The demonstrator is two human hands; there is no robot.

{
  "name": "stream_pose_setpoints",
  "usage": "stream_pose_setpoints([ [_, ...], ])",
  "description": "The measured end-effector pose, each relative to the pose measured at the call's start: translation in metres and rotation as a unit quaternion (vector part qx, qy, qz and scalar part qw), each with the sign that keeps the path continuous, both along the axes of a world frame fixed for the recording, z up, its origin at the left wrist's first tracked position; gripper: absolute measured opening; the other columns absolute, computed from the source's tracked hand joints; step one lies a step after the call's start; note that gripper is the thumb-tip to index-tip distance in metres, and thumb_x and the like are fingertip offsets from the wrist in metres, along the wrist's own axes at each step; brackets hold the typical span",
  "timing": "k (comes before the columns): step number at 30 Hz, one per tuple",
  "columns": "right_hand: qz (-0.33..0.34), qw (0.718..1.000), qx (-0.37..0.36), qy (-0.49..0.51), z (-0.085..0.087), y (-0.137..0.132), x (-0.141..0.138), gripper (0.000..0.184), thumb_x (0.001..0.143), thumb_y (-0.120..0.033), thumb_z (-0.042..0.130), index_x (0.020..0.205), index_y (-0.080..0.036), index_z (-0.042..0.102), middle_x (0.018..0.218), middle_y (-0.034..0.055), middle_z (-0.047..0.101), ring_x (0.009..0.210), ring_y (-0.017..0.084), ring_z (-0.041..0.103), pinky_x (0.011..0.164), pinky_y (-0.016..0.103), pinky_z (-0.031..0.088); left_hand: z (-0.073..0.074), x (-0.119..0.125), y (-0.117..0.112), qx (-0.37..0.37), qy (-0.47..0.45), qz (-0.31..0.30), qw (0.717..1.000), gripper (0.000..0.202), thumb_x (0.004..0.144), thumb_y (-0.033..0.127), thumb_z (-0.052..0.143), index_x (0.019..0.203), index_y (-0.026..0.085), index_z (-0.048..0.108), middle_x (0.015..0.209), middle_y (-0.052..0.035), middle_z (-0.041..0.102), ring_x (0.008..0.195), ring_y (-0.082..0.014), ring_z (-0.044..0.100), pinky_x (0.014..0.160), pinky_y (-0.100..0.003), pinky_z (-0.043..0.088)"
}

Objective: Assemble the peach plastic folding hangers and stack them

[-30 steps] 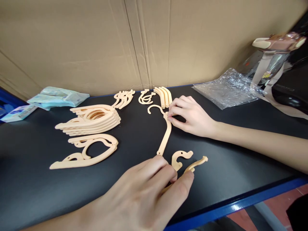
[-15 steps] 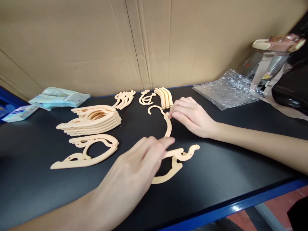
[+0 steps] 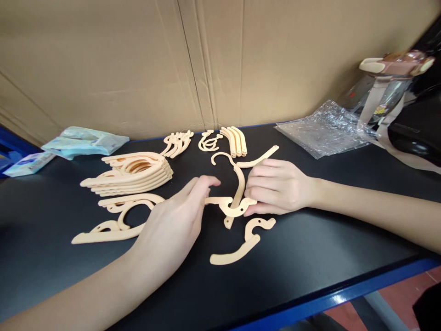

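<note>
At centre frame, our left hand [image 3: 175,220] and right hand [image 3: 280,188] are apart, each seemingly gripping one end of a curved piece [image 3: 234,212] across the hanger [image 3: 240,183], likely to steady it, while a stack [image 3: 151,182] sits on the counter [image 3: 310,250] at left, perhaps out of the way.

A clear plastic bag [image 3: 310,135] lies beside a strapped bottle [image 3: 396,86].

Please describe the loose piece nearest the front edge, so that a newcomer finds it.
On the black table, find the blue front edge. Between that edge and the right hand lies a pale, hook-ended piece. Unlike the similar piece behind it, which the right hand holds, it lies untouched.
</note>
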State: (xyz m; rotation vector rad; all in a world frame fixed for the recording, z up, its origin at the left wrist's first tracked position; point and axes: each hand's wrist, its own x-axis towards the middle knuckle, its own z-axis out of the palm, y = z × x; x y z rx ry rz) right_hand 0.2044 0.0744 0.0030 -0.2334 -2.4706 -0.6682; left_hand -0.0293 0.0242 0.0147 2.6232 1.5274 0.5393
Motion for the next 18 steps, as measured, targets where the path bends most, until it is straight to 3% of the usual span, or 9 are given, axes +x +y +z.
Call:
stream_pose_setpoints([
  [7,0.01,0.999,0.034,-0.019,0.001,-0.002,0.001,0.04,0.103,-0.033,0.04,0.073,-0.017,0.062,0.066,0.0016,0.057,0.066,0.015,0.049,0.062,0.028,0.039,-0.003,0.004,-0.007,0.063,0.048,-0.113,0.99,0.041,0.101,0.049,0.033,0.083,0.021,0.056,0.063,0.0052,0.065,0.043,-0.0114,0.056,0.041,-0.024,0.028],
  [12,0.043,0.997,0.054,-0.037,-0.001,-0.006,0.002,0.028,0.098,-0.015,0.045,0.078,-0.016,0.064,0.066,0.0006,0.058,0.064,0.014,0.048,0.06,0.028,0.039,-0.005,0.009,-0.014,0.174,0.062,-0.172,0.968,0.03,0.101,0.038,0.044,0.079,0.019,0.053,0.057,0.0058,0.06,0.047,-0.0114,0.06,0.045,-0.025,0.033],
  [15,0.041,0.997,0.049,-0.035,-0.002,-0.005,0.0,0.026,0.098,-0.016,0.046,0.08,-0.016,0.065,0.067,0.0001,0.058,0.065,0.014,0.049,0.059,0.027,0.039,-0.002,0.009,-0.015,0.235,0.096,-0.166,0.953,0.028,0.1,0.03,0.046,0.075,0.019,0.051,0.051,0.0064,0.054,0.042,-0.0118,0.055,0.044,-0.027,0.031],
  [18,-0.004,0.999,0.005,-0.032,-0.001,-0.001,-0.001,0.023,0.099,-0.022,0.048,0.087,-0.016,0.066,0.073,0.0008,0.06,0.069,0.014,0.05,0.062,0.027,0.04,0.003,0.007,-0.014,0.266,0.124,-0.128,0.947,0.033,0.099,0.035,0.045,0.069,0.02,0.049,0.044,0.0065,0.047,0.036,-0.0121,0.049,0.042,-0.027,0.027],
])
